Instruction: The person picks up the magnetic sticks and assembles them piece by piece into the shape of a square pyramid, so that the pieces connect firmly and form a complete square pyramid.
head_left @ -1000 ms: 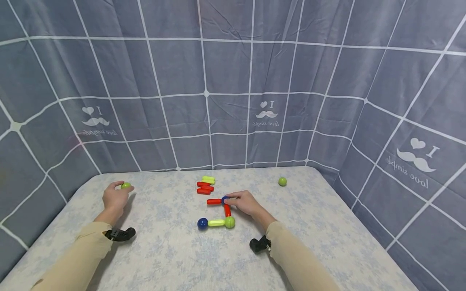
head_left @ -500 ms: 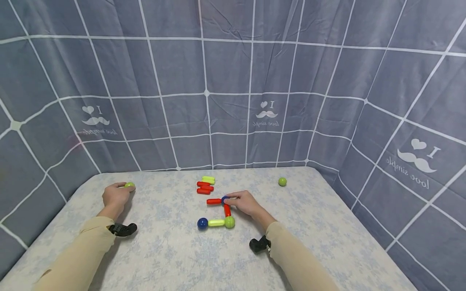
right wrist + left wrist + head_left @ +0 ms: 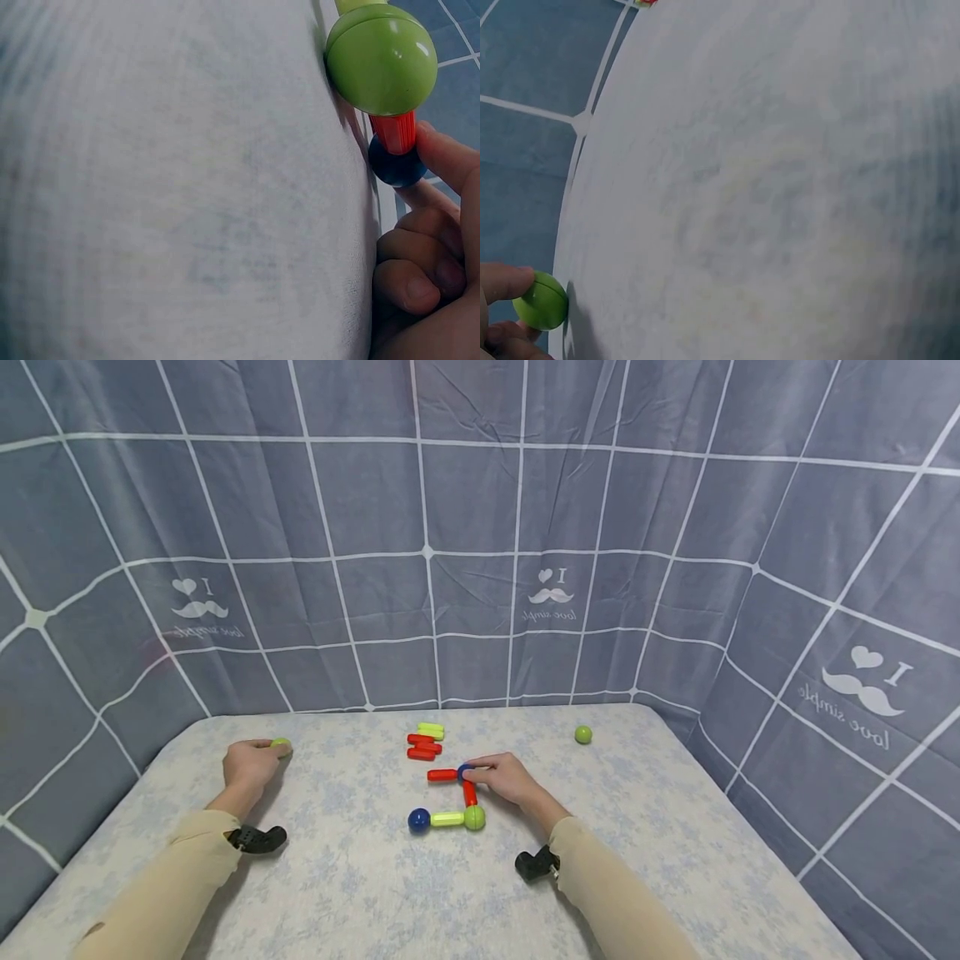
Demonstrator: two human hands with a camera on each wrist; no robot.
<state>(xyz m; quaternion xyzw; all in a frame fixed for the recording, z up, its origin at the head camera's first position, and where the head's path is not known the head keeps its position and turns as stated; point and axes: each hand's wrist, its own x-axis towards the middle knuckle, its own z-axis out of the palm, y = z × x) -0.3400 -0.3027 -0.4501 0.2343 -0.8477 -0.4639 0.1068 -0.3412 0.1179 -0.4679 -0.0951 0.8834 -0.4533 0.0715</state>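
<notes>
Fingers [image 3: 506,282] of the left hand [image 3: 250,767] pinch a green ball [image 3: 281,744] near the far-left corner of the bench [image 3: 337,893]. The right hand [image 3: 510,779] grips a blue ball [image 3: 462,772], whose red rod [image 3: 442,775] points roughly that way.

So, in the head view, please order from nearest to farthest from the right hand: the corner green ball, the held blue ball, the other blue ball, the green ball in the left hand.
1. Held blue ball: in the right hand.
2. Corner green ball: lower in view.
3. Other blue ball: left of that.
4. Green ball in the left hand: far left.
</notes>
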